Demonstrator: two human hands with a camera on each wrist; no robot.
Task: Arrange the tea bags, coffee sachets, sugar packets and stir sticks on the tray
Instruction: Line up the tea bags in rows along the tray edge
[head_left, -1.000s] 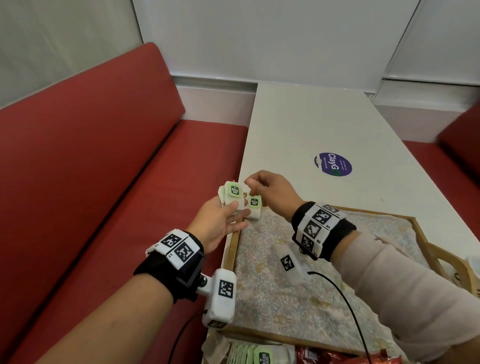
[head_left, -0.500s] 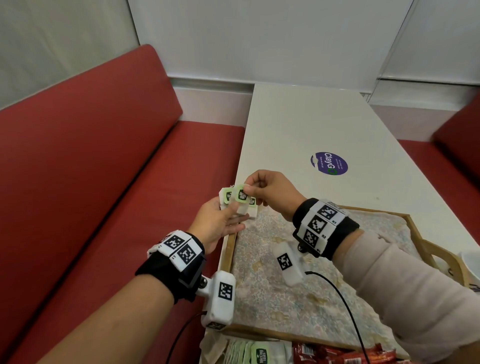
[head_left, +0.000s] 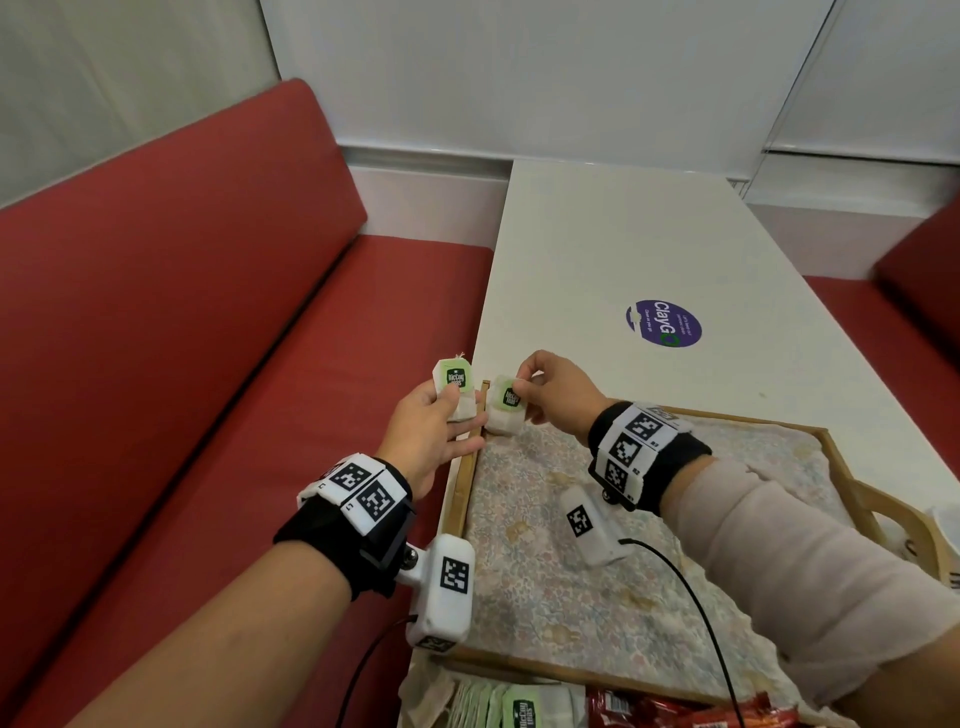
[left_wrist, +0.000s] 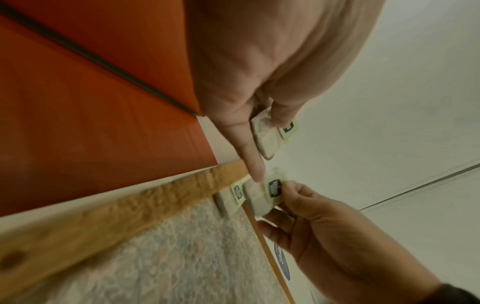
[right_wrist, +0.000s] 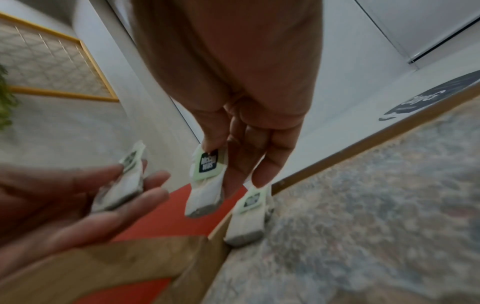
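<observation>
Step in hand: laying tea bags in the tray's (head_left: 841, 457) far left corner. Right hand (head_left: 558, 395) pinches one tea bag (head_left: 506, 410) by its tag, thumb and forefinger closed on it, bag hanging just over that corner. Another bag (right_wrist: 248, 218) already lies there, against the rim. Left hand (head_left: 431, 431) holds a small stack of bags (head_left: 454, 387) under its thumb, just outside the left rim. Next, likely: lower the pinched bag beside the laid one and release; needs square alignment.
</observation>
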